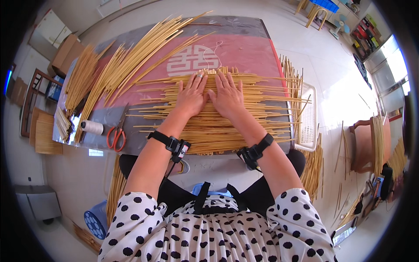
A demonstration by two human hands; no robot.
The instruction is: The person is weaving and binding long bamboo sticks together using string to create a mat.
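My left hand (192, 96) lies palm down on a mat of yellow sticks (214, 131), a ring on one finger, its fingertips at the mat's far edge. My right hand (227, 96) rests beside it, fingers stretched along the same mat. Both are open, and the sticks beneath them are partly hidden. A pale thread (218, 48) trails from the far edge over the pink-and-grey table cover (242, 48). To the left are orange-handled scissors (116, 139) and a white thread spool (91, 126). I wear black straps with small devices on both wrists.
Loose stick bundles (139, 48) cover the table's left side. A white plastic basket (308, 135) with sticks sits at its right. Farther right stands a wooden chair (364, 146) holding sticks. A blue bucket (96, 220) and more sticks are on the floor at lower left.
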